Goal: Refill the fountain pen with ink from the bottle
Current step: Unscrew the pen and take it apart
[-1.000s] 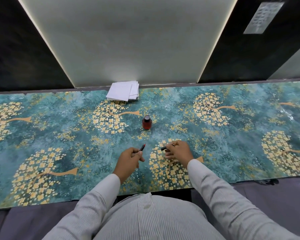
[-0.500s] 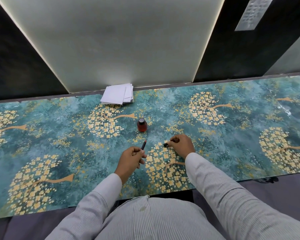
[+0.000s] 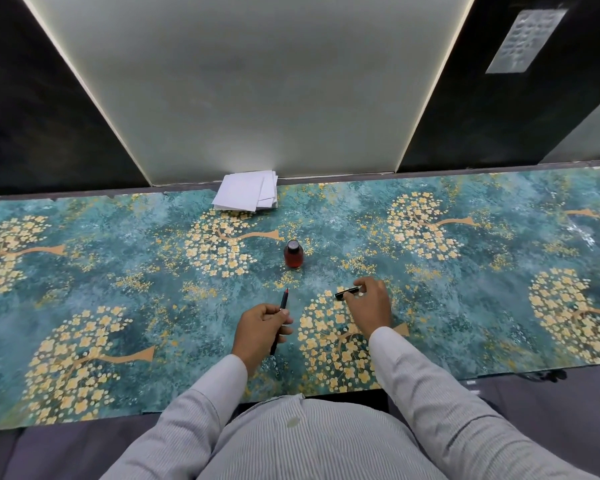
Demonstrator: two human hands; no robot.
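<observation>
My left hand [image 3: 262,329] grips a slim dark fountain pen [image 3: 283,301] with a red tip that points away from me. Right of it, my right hand [image 3: 369,303] pinches a short black pen cap [image 3: 347,292] that lies on or just above the table. A small ink bottle [image 3: 293,254] of red ink with a dark lid stands upright on the teal flowered table cover [image 3: 118,271], beyond both hands and apart from them.
A stack of white paper sheets [image 3: 246,195] lies at the back edge of the table against a pale wall panel. The table's front edge runs just before my body, with dark floor to the right.
My right hand has moved a little to the right and lowered the cap towards the table. The left hand keeps its hold on the pen. The camera has shifted slightly.
</observation>
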